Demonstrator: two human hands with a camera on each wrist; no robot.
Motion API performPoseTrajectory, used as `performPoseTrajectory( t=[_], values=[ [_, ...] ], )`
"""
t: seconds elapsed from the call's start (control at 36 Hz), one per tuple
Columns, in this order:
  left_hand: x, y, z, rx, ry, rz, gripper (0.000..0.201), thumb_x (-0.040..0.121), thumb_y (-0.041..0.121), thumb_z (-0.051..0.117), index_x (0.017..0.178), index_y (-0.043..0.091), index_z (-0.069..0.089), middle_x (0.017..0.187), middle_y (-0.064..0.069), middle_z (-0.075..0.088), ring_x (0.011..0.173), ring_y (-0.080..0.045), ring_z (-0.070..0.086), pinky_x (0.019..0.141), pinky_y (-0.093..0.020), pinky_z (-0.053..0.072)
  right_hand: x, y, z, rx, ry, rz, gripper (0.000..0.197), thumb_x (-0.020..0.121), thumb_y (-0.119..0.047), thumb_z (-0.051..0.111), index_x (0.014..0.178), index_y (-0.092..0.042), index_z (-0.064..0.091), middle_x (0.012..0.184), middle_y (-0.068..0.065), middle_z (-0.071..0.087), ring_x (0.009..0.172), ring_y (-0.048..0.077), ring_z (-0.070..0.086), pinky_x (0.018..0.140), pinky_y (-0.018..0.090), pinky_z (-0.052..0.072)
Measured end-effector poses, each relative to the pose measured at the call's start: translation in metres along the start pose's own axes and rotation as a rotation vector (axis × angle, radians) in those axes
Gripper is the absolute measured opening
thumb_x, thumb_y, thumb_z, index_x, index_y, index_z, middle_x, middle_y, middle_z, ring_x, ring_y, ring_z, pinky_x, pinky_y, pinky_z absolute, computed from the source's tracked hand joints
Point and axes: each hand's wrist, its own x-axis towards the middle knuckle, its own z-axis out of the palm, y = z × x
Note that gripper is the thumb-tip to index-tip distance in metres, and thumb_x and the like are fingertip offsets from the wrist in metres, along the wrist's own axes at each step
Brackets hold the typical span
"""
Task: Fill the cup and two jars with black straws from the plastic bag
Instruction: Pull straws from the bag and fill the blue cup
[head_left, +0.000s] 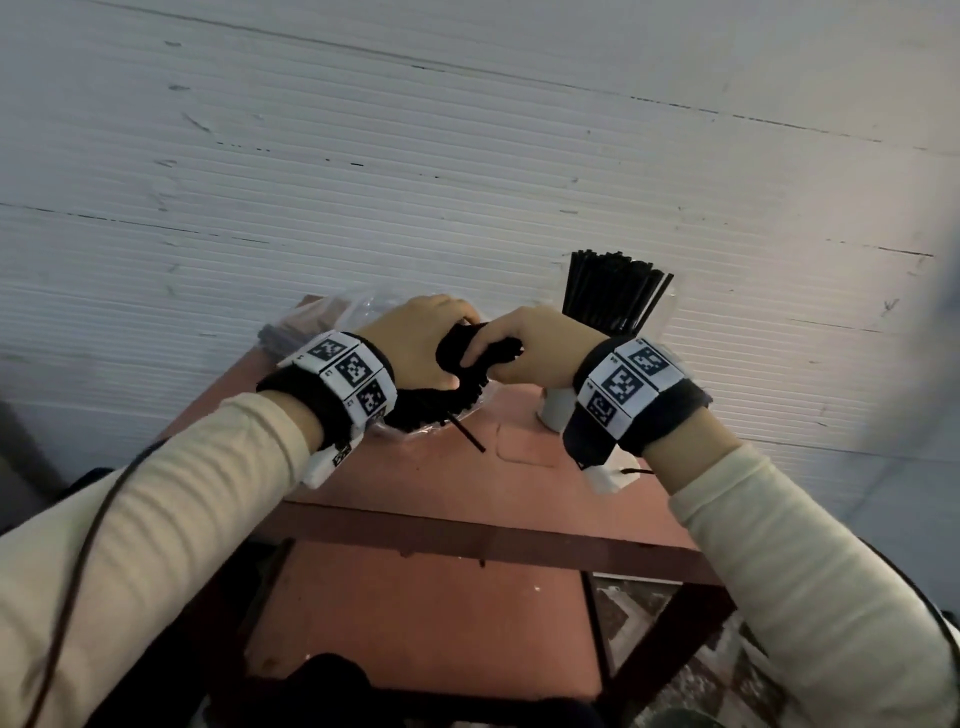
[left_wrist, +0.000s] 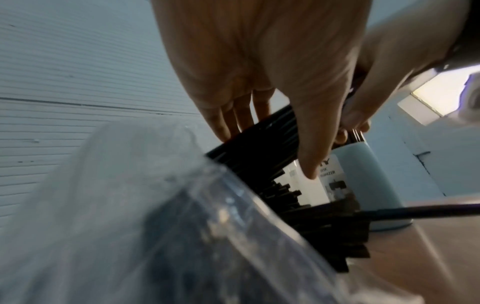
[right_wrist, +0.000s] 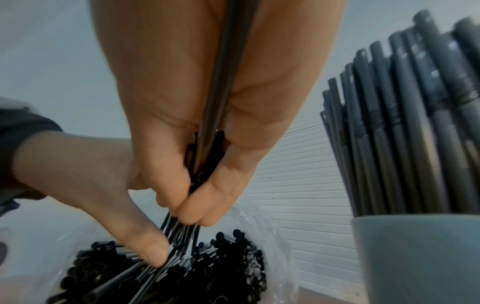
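A clear plastic bag of black straws lies on a red table. My left hand grips the bundle at the bag's mouth, its thumb pressing on the straw ends. My right hand pinches a small bunch of straws pulled up from the bag. A pale blue cup to the right stands packed with upright straws. I see no jars.
One loose straw lies on the red table just in front of the bag. A white ribbed wall stands right behind the table. The table's front edge and frame bar are close below my wrists.
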Motion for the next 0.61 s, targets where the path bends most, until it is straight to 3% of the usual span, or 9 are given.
performPoseTrajectory(
  t=[0.06, 0.25, 0.33, 0.36, 0.42, 0.53, 0.61],
  values=[
    [0.006, 0.007, 0.004, 0.032, -0.017, -0.002, 0.054, 0.069, 0.024, 0.079, 0.118, 0.018, 0.058, 0.114, 0.000, 0.062, 0.108, -0.020, 0.056, 0.095, -0.033, 0.044, -0.006, 0.003, -0.002, -0.002, 0.006, 0.000, 0.032, 0.086, -0.014, 0.064, 0.109, -0.035, 0.070, 0.106, -0.006, 0.064, 0.092, 0.012, 0.059, 0.087, 0.026, 0.050],
    [0.019, 0.023, 0.017, 0.057, 0.024, 0.014, 0.020, 0.077, 0.013, 0.069, 0.096, 0.009, 0.064, 0.092, -0.009, 0.069, 0.089, -0.029, 0.063, 0.075, -0.034, 0.046, -0.015, 0.016, 0.000, 0.064, 0.048, -0.030, 0.040, 0.085, -0.012, 0.066, 0.120, -0.033, 0.066, 0.115, -0.005, 0.065, 0.100, 0.010, 0.058, 0.092, 0.022, 0.046],
    [0.020, 0.020, 0.018, 0.005, 0.028, 0.000, 0.017, 0.080, 0.009, 0.065, 0.097, 0.008, 0.067, 0.091, -0.009, 0.070, 0.088, -0.030, 0.065, 0.073, -0.033, 0.046, -0.018, 0.023, -0.001, 0.099, 0.086, -0.074, 0.047, 0.086, -0.015, 0.068, 0.129, -0.031, 0.060, 0.123, -0.008, 0.063, 0.103, 0.003, 0.056, 0.090, 0.007, 0.041],
    [0.020, 0.019, 0.017, -0.017, 0.046, -0.012, 0.022, 0.081, 0.009, 0.064, 0.103, 0.011, 0.068, 0.093, -0.007, 0.071, 0.089, -0.027, 0.065, 0.074, -0.031, 0.046, -0.019, 0.025, -0.002, 0.126, 0.115, -0.094, 0.048, 0.086, -0.016, 0.069, 0.132, -0.030, 0.058, 0.124, -0.009, 0.062, 0.100, 0.003, 0.058, 0.090, 0.006, 0.041],
    [0.020, 0.020, 0.015, -0.035, 0.078, -0.050, 0.026, 0.086, 0.012, 0.062, 0.112, 0.014, 0.068, 0.096, -0.006, 0.071, 0.090, -0.024, 0.065, 0.074, -0.027, 0.043, -0.023, 0.029, -0.004, 0.195, 0.198, -0.115, 0.049, 0.087, -0.021, 0.069, 0.134, -0.028, 0.056, 0.123, -0.007, 0.062, 0.092, 0.007, 0.064, 0.089, 0.014, 0.048],
    [0.026, 0.022, 0.012, -0.082, 0.100, -0.133, 0.016, 0.095, 0.019, 0.055, 0.099, 0.007, 0.065, 0.091, -0.012, 0.070, 0.088, -0.030, 0.064, 0.075, -0.035, 0.045, -0.030, 0.033, -0.011, 0.286, 0.425, -0.084, 0.044, 0.090, -0.032, 0.066, 0.132, -0.029, 0.054, 0.119, -0.004, 0.058, 0.084, 0.004, 0.064, 0.080, 0.015, 0.052],
    [0.029, 0.020, 0.011, -0.094, 0.107, -0.177, 0.017, 0.096, 0.024, 0.054, 0.097, 0.009, 0.063, 0.088, -0.009, 0.068, 0.085, -0.028, 0.062, 0.070, -0.031, 0.039, -0.034, 0.033, -0.011, 0.359, 0.576, -0.047, 0.043, 0.086, -0.035, 0.070, 0.122, -0.018, 0.054, 0.109, -0.003, 0.059, 0.080, 0.007, 0.063, 0.074, 0.016, 0.051]
  ],
)
